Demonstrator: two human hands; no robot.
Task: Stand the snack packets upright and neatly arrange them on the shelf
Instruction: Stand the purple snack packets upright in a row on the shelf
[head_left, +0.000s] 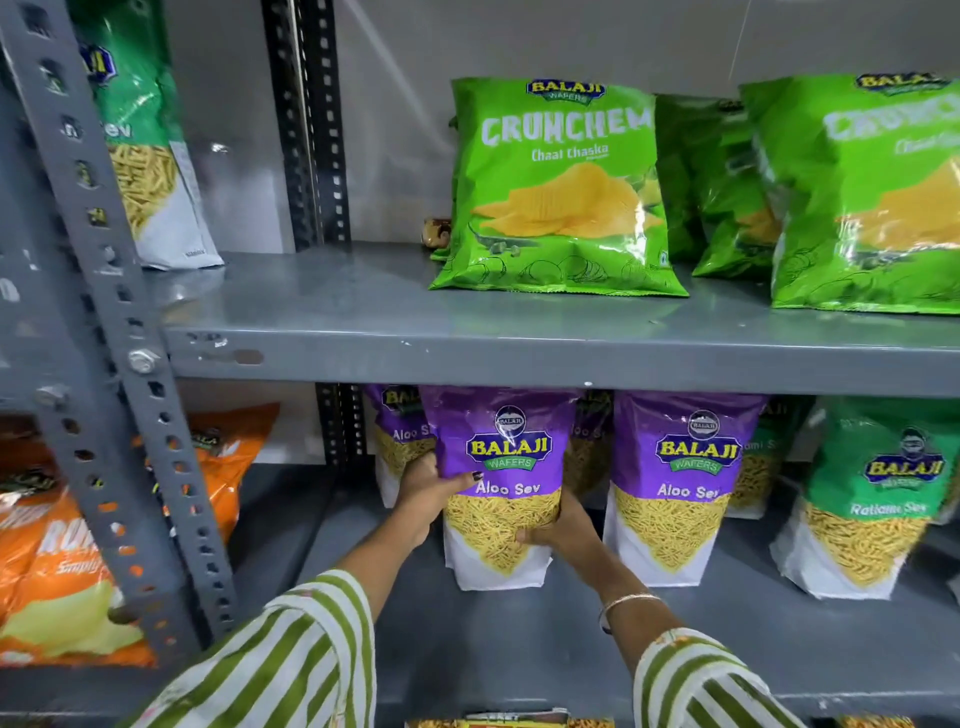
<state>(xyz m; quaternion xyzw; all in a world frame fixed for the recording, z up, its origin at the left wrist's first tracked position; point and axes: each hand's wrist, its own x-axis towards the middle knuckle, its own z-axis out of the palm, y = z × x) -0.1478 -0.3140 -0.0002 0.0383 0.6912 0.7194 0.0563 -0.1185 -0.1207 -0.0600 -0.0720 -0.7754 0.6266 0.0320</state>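
On lower grey metal shelf (467, 649), purple-and-white Aloo Sev plastic packet (501, 488) is held upright, clasped by both hands: left hand (423, 496) w/ thumb across its front, right hand (563, 525) at its lower right edge. Second purple Aloo Sev packet (680, 488) stands just beside, at right.

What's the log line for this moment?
step: standing packet | left hand: gripping purple packet | right hand: gripping same | packet: upright, lower shelf

Grey metal rack (519, 343), pale wall (519, 41)
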